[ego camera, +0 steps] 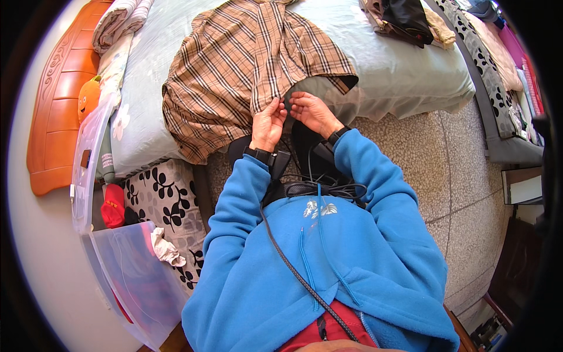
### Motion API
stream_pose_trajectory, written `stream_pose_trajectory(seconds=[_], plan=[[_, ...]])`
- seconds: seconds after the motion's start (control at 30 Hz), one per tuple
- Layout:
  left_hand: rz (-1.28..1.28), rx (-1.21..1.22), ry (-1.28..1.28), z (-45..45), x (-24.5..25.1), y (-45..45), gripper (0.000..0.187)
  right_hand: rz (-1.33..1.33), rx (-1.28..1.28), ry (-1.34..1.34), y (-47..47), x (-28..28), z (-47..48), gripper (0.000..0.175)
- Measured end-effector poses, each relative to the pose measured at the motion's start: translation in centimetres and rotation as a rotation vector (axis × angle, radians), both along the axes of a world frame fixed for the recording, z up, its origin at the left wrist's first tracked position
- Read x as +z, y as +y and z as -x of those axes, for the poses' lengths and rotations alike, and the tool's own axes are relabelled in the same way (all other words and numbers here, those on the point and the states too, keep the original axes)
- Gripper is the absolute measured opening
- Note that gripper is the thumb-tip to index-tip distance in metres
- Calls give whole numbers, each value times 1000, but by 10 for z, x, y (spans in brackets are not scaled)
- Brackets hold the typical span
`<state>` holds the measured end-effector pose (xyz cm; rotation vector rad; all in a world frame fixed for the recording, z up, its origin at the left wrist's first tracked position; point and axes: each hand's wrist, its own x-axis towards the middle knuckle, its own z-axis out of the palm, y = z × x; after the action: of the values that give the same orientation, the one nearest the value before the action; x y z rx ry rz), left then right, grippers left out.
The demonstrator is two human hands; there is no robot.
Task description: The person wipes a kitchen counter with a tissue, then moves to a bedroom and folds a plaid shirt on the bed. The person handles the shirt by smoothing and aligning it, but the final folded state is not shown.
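A tan plaid shirt [220,75] with black, white and dark stripes lies spread over the bed, its lower hem hanging towards me. My left hand [269,125] has the bottom of the shirt's front strip between thumb and fingers. Close beside it, my right hand [314,112] is curled with its fingertips near the same hem edge. Whether those right fingertips touch the cloth is not clear. To the right, one hem corner is folded over, showing a dark underside.
Under the shirt is a bed with a pale blue sheet [396,75]. Dark folded clothes [404,22] lie at its far right. A clear plastic bin [140,281], a red cap [113,206] and an orange plush toy [89,99] are at left. Black cables [325,189] cross my waist.
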<state>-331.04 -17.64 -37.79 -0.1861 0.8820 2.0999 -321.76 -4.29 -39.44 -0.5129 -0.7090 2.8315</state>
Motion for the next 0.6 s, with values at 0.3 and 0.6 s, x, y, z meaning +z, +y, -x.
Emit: stream_pose_trajectory(seconds=[0.3,0.6], plan=[[50,34,305,-13,8,3,12,-91,98,5,-5,21,0,15],[-60,45,134,-10,-4,-3,11,-83,9,51,-10,13,12,9]])
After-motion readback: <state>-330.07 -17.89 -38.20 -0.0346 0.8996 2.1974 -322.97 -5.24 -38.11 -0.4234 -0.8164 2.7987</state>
